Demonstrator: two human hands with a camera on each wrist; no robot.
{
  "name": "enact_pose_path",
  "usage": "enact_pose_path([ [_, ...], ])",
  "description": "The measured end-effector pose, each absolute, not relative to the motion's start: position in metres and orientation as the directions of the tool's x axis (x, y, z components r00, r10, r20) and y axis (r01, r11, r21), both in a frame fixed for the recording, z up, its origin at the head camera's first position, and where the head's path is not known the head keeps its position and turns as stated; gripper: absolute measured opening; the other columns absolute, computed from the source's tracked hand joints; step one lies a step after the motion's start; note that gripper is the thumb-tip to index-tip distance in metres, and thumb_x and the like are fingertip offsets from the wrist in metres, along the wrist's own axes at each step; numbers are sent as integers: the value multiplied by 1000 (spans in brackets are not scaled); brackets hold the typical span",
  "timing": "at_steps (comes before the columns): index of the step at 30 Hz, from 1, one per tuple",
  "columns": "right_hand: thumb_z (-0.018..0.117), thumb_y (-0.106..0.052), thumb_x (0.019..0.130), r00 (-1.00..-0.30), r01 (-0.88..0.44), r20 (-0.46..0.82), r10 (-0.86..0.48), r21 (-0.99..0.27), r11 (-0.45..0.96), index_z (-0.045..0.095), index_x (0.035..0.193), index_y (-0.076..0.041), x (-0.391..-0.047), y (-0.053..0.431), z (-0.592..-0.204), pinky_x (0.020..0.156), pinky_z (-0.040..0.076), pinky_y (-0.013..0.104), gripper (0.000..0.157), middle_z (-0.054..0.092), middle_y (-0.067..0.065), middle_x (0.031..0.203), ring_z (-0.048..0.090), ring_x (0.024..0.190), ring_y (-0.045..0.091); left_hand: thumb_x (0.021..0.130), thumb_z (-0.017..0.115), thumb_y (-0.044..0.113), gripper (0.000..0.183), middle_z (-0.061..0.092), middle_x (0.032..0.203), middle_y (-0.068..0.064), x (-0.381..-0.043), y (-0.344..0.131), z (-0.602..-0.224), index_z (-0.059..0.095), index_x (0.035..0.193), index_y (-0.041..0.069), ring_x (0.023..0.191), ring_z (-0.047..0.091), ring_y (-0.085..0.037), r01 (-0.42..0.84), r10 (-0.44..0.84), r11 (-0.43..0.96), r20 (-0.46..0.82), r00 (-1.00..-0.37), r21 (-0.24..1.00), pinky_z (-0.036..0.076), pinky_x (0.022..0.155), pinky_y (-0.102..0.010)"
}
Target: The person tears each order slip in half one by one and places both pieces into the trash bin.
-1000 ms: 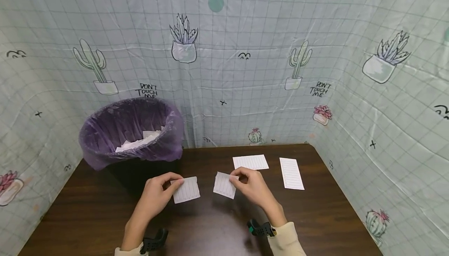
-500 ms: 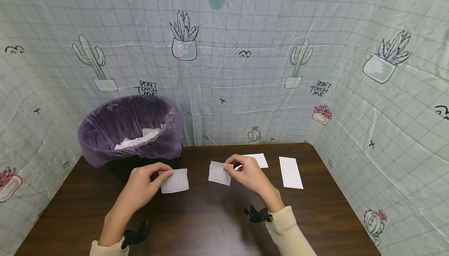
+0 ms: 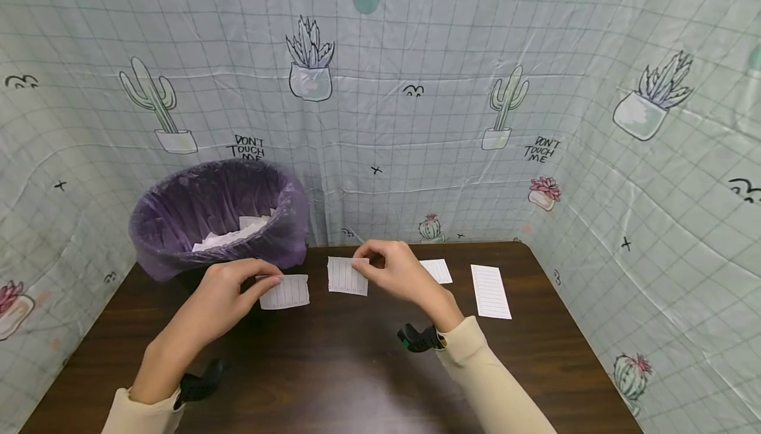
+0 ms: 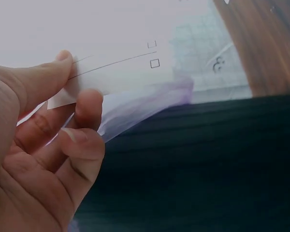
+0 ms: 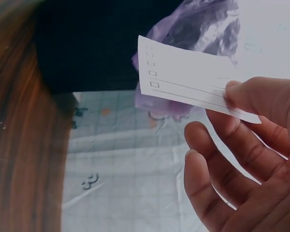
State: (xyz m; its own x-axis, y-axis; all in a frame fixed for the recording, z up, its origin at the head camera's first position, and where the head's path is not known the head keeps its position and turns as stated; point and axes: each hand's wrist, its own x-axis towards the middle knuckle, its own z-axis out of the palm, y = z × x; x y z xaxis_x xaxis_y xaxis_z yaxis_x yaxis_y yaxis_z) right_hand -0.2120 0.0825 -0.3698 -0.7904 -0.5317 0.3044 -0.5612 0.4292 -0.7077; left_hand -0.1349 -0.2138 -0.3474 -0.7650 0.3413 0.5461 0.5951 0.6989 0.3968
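Between thumb and fingers, my left hand [image 3: 222, 295] pinches a lined piece of paper [image 3: 287, 291] with a rough right edge, close in front of the bin. My right hand [image 3: 398, 272] pinches a similar lined piece [image 3: 345, 276] by its right side. The two pieces hang apart above the table, a small gap between them. Small checkbox squares run along the right-hand piece [image 5: 183, 72] in the right wrist view. In the left wrist view the other piece [image 4: 121, 63] is washed out by light.
A dark bin with a purple plastic liner [image 3: 291, 222] stands at the back left, holding white paper scraps [image 3: 232, 239]. Two lined sheets lie at the table's back right: one upright sheet [image 3: 491, 291], and another [image 3: 438, 270] partly behind my right hand. Patterned cloth [image 3: 380, 117] surrounds the table [image 3: 333, 368].
Both hands have moved left and farther back with their paper pieces, toward the bin. Each hand keeps its pinch, and the gap between the pieces has stayed small.
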Motion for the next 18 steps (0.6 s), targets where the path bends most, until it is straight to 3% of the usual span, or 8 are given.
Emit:
enact_pose_path([
  [10, 69, -16, 100, -726, -628, 303, -617, -658, 416, 74, 96, -11, -221, 59, -342, 71, 53, 21, 8, 72, 0, 87, 59, 73, 6, 77, 84, -4, 24, 76, 85, 6, -129, -230, -317, 78, 94, 12, 69, 58, 2, 685, 409, 682, 643, -648, 257, 45, 64, -13],
  [15, 68, -17, 100, -689, -672, 329, -646, -623, 400, 74, 96, -11, -226, 48, -328, 77, 56, 21, 9, 72, 0, 88, 62, 79, 7, 73, 84, -8, 31, 75, 84, 7, -127, -237, -302, 78, 95, 13, 66, 52, 4, 725, 437, 651, 669, -601, 226, 41, 61, -13],
  [18, 68, -18, 100, -667, -697, 342, -662, -602, 390, 74, 97, -11, -230, 43, -317, 79, 56, 22, 10, 73, 0, 89, 62, 81, 7, 76, 84, -5, 26, 74, 83, 7, -127, -242, -293, 78, 95, 12, 64, 50, 4, 728, 435, 654, 685, -585, 207, 40, 59, -14],
])
